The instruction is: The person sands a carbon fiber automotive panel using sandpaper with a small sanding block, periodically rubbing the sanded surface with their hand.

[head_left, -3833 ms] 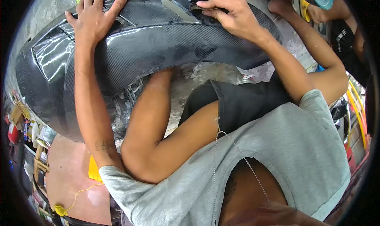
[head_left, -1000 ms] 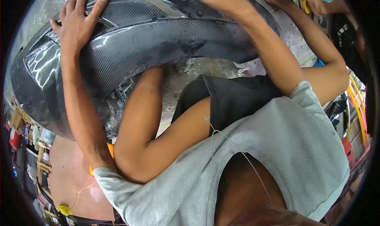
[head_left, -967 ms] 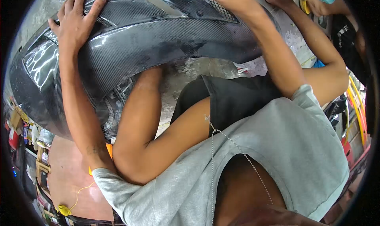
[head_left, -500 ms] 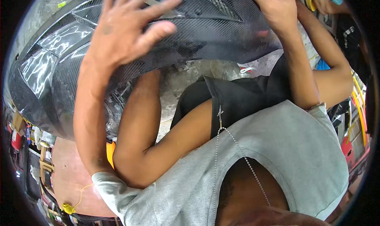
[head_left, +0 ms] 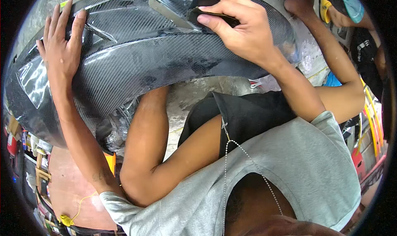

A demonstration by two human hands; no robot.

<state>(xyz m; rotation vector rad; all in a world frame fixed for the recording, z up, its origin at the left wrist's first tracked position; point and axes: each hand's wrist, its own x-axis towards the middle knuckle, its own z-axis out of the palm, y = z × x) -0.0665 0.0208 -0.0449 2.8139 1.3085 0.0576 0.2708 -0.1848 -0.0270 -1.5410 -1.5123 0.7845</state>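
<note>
A large, curved black panel with a carbon-fibre weave point(head_left: 136, 58) arches across the upper part of the head view, glossy and patchy with wet-looking spots. My left hand point(head_left: 62, 50) lies on its upper left part, fingers spread, holding nothing. Near the top centre my right hand point(head_left: 244, 25) pinches a dark flat pad point(head_left: 199, 12) with a yellowish edge between thumb and fingers. The pad rests against the panel, just right of a pale slanted slot point(head_left: 169, 13). My right hand and the pad cover part of the panel there.
Another person's bent arm or leg point(head_left: 331, 50) and a yellow sandal point(head_left: 325, 9) are at the upper right. A brown board point(head_left: 78, 186) with a yellow cord lies lower left. Yellow bars point(head_left: 373, 124) stand at the right edge. Grey floor shows below the panel.
My left hand, lifted over the panel half a second ago, is now down on its left side. My right hand has moved left from the panel's right end, and the pad is now visible in it.
</note>
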